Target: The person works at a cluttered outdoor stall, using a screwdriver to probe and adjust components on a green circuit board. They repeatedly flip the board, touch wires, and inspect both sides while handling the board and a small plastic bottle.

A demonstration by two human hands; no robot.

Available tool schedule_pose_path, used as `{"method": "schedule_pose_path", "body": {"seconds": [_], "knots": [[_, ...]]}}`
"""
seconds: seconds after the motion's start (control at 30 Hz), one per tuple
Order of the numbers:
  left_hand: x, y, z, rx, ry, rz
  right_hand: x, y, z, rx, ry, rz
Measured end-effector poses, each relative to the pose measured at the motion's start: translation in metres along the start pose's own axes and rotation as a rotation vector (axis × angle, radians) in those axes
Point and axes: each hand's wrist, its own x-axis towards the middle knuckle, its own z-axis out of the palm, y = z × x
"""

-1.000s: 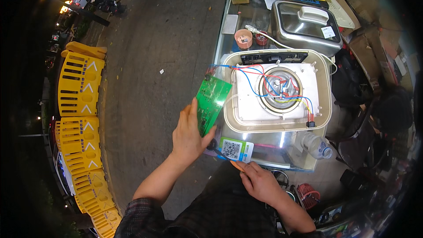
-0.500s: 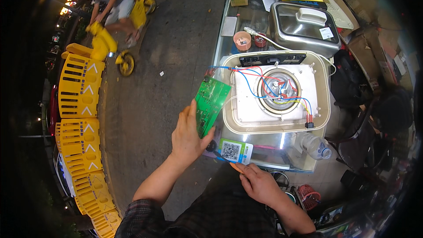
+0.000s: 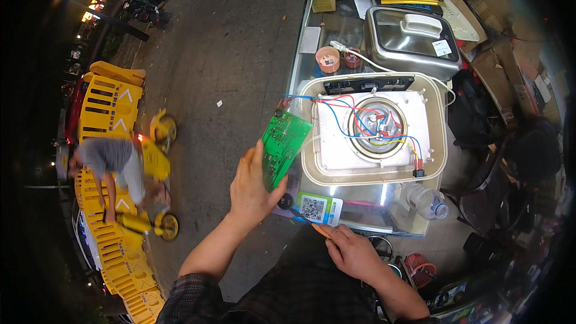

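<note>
My left hand (image 3: 252,189) grips a green circuit board (image 3: 287,144) at its lower edge, tilted beside a cream appliance housing (image 3: 318,168) lying open. Red, blue and yellow wires cross the housing's white interior and round metal plate (image 3: 378,126); some run out toward the board. Lower right, my right hand (image 3: 354,252) is closed round the orange handle (image 3: 324,230) of a tool whose dark end reaches left over a QR-code card (image 3: 322,207). A clear plastic bottle (image 3: 427,203) lies on the glass counter (image 3: 371,216) beside the housing.
Behind the housing sit a steel appliance (image 3: 411,48), a pink cup (image 3: 328,60), a small red cup and a white cable. Cardboard and a dark chair crowd the right. At left, a person (image 3: 114,162) on a yellow two-wheeler passes yellow barriers (image 3: 102,99) along the pavement.
The person on the two-wheeler has appeared and moved from upper left down along the barriers. The counter's contents and both hands have shifted slightly in view, with their grips unchanged.
</note>
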Motion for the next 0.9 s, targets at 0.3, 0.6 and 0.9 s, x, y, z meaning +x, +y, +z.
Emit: {"method": "schedule_pose_path", "body": {"seconds": [0.3,0.6,0.9], "knots": [[0.002,0.006,-0.010,0.025,-0.024,-0.007,0.000,0.002,0.000,0.004,0.017,-0.016],[0.005,0.007,-0.010,-0.012,-0.054,-0.047,-0.001,-0.001,-0.002,0.018,0.006,-0.002],[0.014,-0.005,-0.026,-0.559,-0.299,-0.403,-0.005,0.005,0.000,0.006,0.023,-0.014]]}}
